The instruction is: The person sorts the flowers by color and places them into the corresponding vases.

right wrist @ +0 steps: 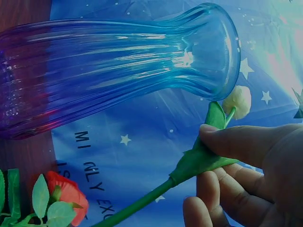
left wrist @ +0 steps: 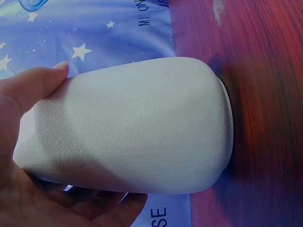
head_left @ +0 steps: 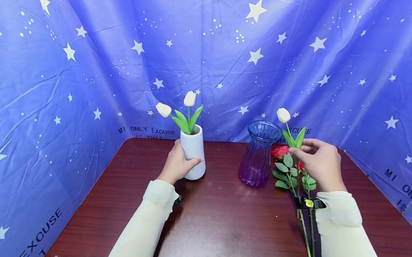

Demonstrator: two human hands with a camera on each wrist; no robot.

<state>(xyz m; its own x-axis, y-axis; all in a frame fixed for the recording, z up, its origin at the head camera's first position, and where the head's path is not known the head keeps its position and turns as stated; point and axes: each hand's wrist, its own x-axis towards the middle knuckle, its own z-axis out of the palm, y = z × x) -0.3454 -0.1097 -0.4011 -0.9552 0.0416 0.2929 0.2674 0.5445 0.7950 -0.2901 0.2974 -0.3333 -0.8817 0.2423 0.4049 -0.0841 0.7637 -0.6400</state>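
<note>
My left hand (head_left: 179,163) grips a white vase (head_left: 194,149), thumb on one side and fingers curled round the other. Two white tulips (head_left: 190,98) with green leaves stand in its mouth. In the left wrist view the vase (left wrist: 137,127) fills the middle, its base at the wooden table. My right hand (head_left: 320,164) pinches another white tulip (head_left: 284,115) by its green leaves (right wrist: 203,153), thumb against fingertips. This tulip's head is up and its stem runs down over red roses. Just left of it stands a ribbed glass vase (head_left: 257,160), blue above and purple below.
Red roses (head_left: 280,151) with long leafy stems (head_left: 306,235) lie on the brown wooden table (head_left: 220,233) under and in front of my right hand. A blue star-patterned cloth (head_left: 211,57) hangs behind and along both sides of the table.
</note>
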